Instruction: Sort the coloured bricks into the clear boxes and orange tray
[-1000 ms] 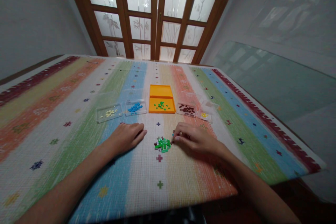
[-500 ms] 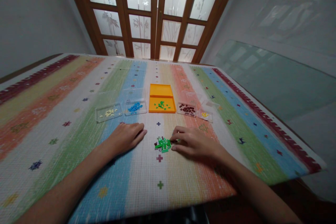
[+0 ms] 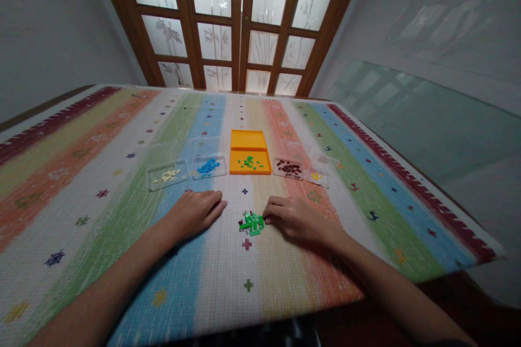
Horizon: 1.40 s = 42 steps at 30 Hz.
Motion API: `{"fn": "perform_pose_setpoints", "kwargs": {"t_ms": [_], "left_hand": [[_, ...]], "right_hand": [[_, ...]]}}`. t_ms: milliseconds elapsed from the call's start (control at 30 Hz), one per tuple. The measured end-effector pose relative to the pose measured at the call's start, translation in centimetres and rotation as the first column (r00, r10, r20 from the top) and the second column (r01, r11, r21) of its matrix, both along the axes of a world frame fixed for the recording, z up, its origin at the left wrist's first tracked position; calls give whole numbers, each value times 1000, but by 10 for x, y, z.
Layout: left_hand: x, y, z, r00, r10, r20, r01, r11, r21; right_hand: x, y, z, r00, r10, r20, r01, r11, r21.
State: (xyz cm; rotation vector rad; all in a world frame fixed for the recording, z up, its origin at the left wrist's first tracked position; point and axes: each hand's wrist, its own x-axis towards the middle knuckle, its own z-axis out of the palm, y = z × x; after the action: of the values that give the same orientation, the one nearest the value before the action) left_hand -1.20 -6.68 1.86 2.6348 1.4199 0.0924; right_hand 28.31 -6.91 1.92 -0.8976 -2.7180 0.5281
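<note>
In the head view, the left hand (image 3: 195,214) lies flat and empty on the striped desk (image 3: 81,173), while the right hand (image 3: 295,219), fingers curled so that a pinch cannot be told, touches the pile of green pieces (image 3: 252,223) between both hands, nearer than the orange tray (image 3: 262,158).

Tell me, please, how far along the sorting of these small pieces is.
Done: pieces lie sorted by colour in the clear trays and the orange tray. In hand: fingers of the right hand touch the mostly green pile; the left hand rests flat. Left: that pile.
</note>
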Motion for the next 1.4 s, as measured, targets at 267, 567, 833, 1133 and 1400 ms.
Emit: {"fn": "perform_pose_setpoints", "kwargs": {"t_ms": [267,567,833,1133,1400], "left_hand": [[0,0,-1,1000,-3,-5,3,1000,11],[0,0,-1,1000,-19,14,19,1000,25],[-1,0,-1,1000,-22,12,21,999,39],[-1,1,-1,999,-26,33,25,999,31],[-1,1,0,1000,-17,5,17,1000,14]], "right_hand": [[7,8,4,997,-36,-76,36,999,7],[55,58,14,871,-361,-333,436,881,184],[60,71,-3,824,-460,-332,530,832,162],[56,69,-3,832,-479,-280,542,807,232],[35,44,10,946,-170,-277,196,978,67]]}}
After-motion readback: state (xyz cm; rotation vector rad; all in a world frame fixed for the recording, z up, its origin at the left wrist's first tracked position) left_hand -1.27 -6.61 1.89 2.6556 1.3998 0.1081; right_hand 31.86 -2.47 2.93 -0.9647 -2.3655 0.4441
